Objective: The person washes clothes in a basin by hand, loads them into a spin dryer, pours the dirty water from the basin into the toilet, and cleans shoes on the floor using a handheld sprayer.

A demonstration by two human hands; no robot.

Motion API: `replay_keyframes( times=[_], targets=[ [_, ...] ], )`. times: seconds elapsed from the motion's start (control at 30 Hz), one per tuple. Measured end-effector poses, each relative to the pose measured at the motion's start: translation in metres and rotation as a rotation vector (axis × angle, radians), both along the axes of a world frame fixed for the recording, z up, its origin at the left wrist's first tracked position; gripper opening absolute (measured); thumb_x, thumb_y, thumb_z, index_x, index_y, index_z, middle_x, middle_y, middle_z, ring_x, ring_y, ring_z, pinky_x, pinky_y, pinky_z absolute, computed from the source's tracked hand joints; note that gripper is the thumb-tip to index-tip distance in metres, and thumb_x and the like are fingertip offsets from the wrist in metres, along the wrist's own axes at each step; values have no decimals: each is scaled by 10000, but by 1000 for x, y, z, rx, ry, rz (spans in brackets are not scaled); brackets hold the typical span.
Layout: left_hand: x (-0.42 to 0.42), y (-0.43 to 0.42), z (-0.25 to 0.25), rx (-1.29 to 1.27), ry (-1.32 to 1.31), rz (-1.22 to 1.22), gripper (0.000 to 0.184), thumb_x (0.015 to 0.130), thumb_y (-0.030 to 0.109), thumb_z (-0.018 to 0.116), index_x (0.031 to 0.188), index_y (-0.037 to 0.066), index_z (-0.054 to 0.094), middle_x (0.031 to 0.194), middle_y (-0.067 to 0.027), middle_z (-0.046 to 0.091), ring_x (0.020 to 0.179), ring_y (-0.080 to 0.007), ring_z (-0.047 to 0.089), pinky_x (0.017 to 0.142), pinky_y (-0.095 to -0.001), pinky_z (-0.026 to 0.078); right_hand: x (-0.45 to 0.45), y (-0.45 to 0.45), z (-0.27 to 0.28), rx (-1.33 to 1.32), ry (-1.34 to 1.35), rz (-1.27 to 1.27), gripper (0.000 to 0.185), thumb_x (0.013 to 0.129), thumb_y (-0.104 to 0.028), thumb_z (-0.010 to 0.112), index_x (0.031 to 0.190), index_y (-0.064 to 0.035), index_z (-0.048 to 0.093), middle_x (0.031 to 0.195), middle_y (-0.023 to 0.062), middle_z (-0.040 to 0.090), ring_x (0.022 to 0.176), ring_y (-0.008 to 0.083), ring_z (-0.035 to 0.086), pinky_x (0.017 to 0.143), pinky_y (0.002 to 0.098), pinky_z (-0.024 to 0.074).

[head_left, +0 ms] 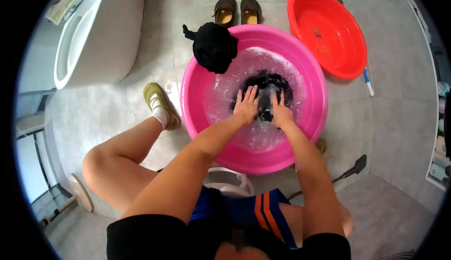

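Note:
A large pink basin [190,102] holds foamy water with a black cloth [266,79] in it. My left hand [246,106] rests on the left part of this cloth, its fingers spread and pointing away from me. On the cloth's right side lies my right hand [281,110], also with fingers apart. Neither hand grips the cloth; both press flat against it at the water's surface. Another bundle of black cloth [214,47] hangs over the basin's upper left rim, away from both hands.
A red basin [329,34] stands at the upper right, beside a blue and white brush [369,82]. Dark shoes [250,11] sit beyond the pink basin. A white bathtub [110,34] is at the left, and a black plug with cord [359,164] lies at the right.

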State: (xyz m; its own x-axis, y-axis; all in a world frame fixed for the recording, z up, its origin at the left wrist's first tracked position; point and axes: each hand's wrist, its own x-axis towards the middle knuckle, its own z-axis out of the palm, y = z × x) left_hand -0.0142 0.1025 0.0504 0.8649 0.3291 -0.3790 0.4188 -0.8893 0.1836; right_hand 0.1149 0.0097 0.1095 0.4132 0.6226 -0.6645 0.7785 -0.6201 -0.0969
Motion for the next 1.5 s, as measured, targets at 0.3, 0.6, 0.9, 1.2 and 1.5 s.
replay_keyframes(
  times=[0.3, 0.6, 0.9, 1.2, 1.5],
  targets=[
    [6, 31, -2, -364, -45, 169, 673, 694, 153, 612, 1347, 199, 456, 1473, -135, 300, 1331, -365, 306, 1066, -572, 229, 20, -12, -82, 328, 228, -135, 1046, 611, -118, 766, 1455, -42, 153, 1478, 283, 166, 1261, 431, 389, 1041, 451, 351],
    [-34, 129, 90, 248, -269, -42, 810, 796, 58, 554, 1483, 224, 160, 1556, -62, 87, 1084, -221, 589, 829, -340, 506, -28, 42, -20, 658, 217, -248, 1267, 552, -270, 864, 1484, -156, 14, 1522, 227, -61, 1298, 469, 312, 1036, 449, 360],
    [-7, 171, 122, 734, 28, -393, 400, 816, 278, 522, 1176, 132, 618, 1382, -44, 403, 1319, -194, 263, 995, -320, 279, -59, 73, -121, 211, -193, -1, 828, 710, -298, 728, 1423, -282, 306, 1485, 157, 234, 1197, 386, 444, 991, 494, 383],
    [-6, 173, 127, 579, -217, -169, 257, 806, 277, 553, 938, 84, 661, 984, -65, 651, 1098, -231, 524, 1012, -388, 298, 1, 27, -1, 994, 758, -1020, 362, 767, -184, 649, 1050, 32, 580, 994, 119, 625, 963, 242, 601, 877, 380, 476],
    [-61, 174, 194, -1047, -695, 1039, 546, 731, 340, 673, 1118, -37, 592, 904, -132, 685, 801, -275, 669, 767, -379, 532, 46, 12, 228, 1509, 1325, -1029, 423, 826, -271, 559, 1145, 6, 550, 1154, 128, 601, 1073, 272, 576, 971, 429, 447]
  ],
)
